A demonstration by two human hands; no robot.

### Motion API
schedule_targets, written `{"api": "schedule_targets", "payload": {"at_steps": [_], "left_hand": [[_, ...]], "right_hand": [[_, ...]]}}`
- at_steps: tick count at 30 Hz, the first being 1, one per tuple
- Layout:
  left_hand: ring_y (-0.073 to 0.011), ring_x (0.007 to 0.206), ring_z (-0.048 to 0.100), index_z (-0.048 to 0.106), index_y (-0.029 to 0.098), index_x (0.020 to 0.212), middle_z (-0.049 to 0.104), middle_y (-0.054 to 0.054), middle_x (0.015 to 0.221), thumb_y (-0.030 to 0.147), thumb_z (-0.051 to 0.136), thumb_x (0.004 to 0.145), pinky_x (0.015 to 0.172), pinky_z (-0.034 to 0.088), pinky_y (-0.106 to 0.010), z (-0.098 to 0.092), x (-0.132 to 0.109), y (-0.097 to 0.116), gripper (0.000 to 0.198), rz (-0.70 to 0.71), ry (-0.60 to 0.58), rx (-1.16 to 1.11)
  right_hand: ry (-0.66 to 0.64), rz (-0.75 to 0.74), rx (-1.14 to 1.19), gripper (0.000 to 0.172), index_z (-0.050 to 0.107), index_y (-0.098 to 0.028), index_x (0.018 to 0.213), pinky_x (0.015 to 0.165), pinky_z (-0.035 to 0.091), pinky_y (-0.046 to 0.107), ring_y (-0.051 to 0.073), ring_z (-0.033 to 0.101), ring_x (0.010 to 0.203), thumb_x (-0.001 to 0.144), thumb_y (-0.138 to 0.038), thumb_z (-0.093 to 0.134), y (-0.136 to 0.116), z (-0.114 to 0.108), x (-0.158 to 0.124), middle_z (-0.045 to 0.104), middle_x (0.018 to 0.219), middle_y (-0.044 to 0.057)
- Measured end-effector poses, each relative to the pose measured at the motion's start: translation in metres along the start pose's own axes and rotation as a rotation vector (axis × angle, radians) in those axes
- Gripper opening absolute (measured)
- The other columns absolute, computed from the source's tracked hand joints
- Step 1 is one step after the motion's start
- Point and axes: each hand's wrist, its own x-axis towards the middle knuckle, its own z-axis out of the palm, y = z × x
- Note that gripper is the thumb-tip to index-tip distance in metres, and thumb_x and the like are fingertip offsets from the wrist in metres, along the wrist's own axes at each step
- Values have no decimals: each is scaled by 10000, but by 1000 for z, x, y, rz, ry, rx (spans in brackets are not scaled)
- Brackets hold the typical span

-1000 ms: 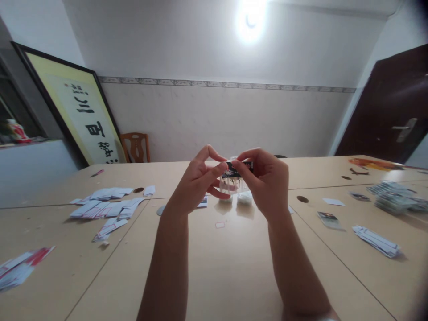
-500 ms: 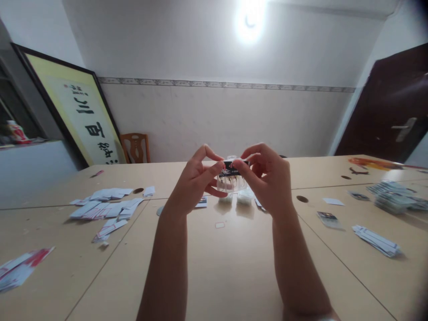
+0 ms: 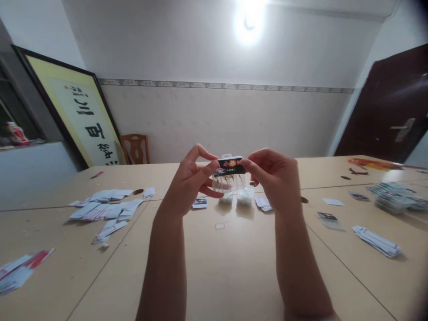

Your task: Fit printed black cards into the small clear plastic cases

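Held up above the table, a small clear plastic box of fish hooks (image 3: 229,180) carries a black label (image 3: 233,166) with an orange burst and white print across its upper part. My left hand (image 3: 195,176) grips the left side, thumb on the label's left end and fingers behind and below. At the label's right end, my right hand (image 3: 272,171) pinches with thumb and forefinger. Its other fingers curl behind, partly hidden. Several curved hooks show through the clear front. Below on the table stand two stacks of clear boxes (image 3: 245,197).
Piles of white cards (image 3: 105,209) lie at left, with red and white cards (image 3: 25,267) nearer. At right are stacked clear packs (image 3: 393,196), a single labelled pack (image 3: 329,220) and a bundle of white strips (image 3: 376,240). A labelled card (image 3: 199,202) lies past my left wrist.
My right hand has shifted right, its thumb sliding from the label's middle to the right end, so more of the label's print shows. The box has moved slightly left in my left hand.
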Motion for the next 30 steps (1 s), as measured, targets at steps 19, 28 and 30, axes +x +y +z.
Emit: {"api": "schedule_targets", "payload": {"at_steps": [19, 28, 30], "left_hand": [[-254, 714, 774, 438, 229, 974, 734, 22, 814, 406, 716, 869, 505, 636, -249, 2, -1, 2, 346, -38, 10, -31], [-239, 657, 766, 437, 233, 974, 722, 26, 759, 423, 715, 860, 496, 637, -264, 5, -4, 5, 356, -33, -8, -2], [-239, 653, 765, 435, 232, 972, 721, 25, 753, 422, 718, 856, 500, 640, -272, 6, -5, 5, 361, -29, -8, 4]], "right_hand": [[-59, -52, -46, 169, 642, -193, 719, 523, 459, 252, 108, 496, 611, 817, -305, 720, -3, -2, -1, 600, 682, -9], [-43, -75, -93, 163, 592, -197, 709, 500, 445, 238, 120, 537, 655, 834, -274, 663, -1, 1, 0, 589, 710, 8], [-47, -76, -98, 163, 586, -198, 708, 496, 445, 236, 119, 537, 653, 834, -271, 658, -1, 1, 0, 586, 709, 7]]}}
